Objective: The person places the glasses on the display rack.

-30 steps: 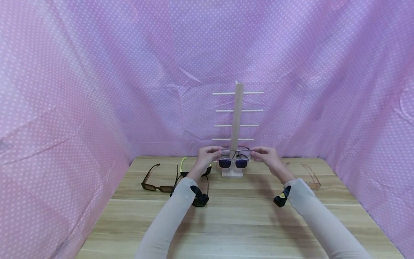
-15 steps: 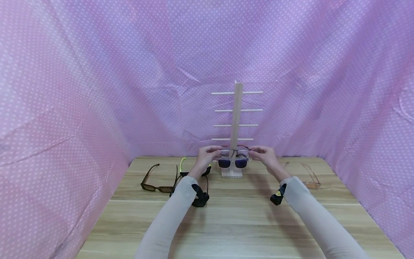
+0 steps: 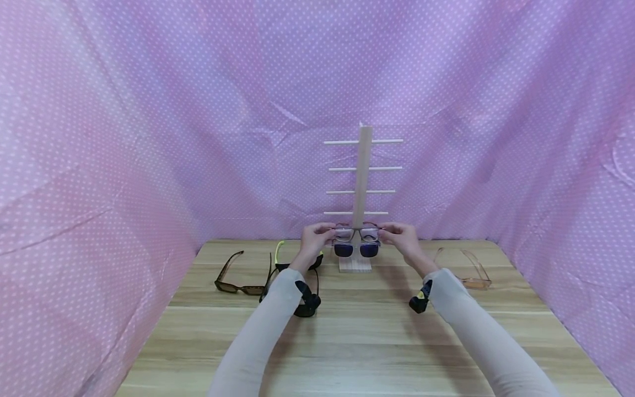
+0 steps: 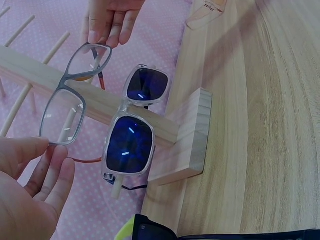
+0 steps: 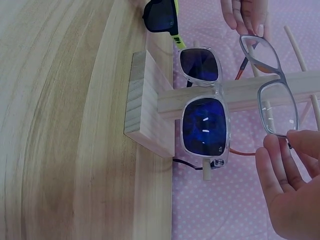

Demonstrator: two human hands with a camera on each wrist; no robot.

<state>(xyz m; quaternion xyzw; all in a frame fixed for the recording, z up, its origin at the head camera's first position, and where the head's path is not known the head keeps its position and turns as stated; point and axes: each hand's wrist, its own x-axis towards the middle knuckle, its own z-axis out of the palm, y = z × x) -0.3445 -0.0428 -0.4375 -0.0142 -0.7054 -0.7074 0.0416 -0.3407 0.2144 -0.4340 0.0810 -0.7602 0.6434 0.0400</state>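
Between both hands is a pair of grey-framed eyeglasses (image 4: 63, 80) with clear lenses and orange-red temples, in front of the wooden display stand's post (image 3: 364, 171). My left hand (image 3: 315, 240) pinches one outer corner of the frame between thumb and fingers. At the other corner my right hand (image 3: 401, 239) pinches it the same way. Just below, sunglasses with dark blue lenses (image 5: 204, 125) and a clear frame hang on the stand's lowest peg. The eyeglasses' temples point back past the post, beside a peg (image 4: 17, 110).
Several bare pegs (image 3: 388, 141) stick out higher on the stand. On the wooden table (image 3: 362, 342), brown sunglasses (image 3: 240, 289), yellow-and-black sunglasses (image 5: 161, 16) and another dark pair lie left. Pale orange-tinted glasses (image 3: 475, 283) lie right. A pink dotted cloth (image 3: 198, 110) hangs behind.
The eyeglasses have shifted slightly left and now sit more squarely before the post. My right hand has moved left with them; my left hand moved only a little.
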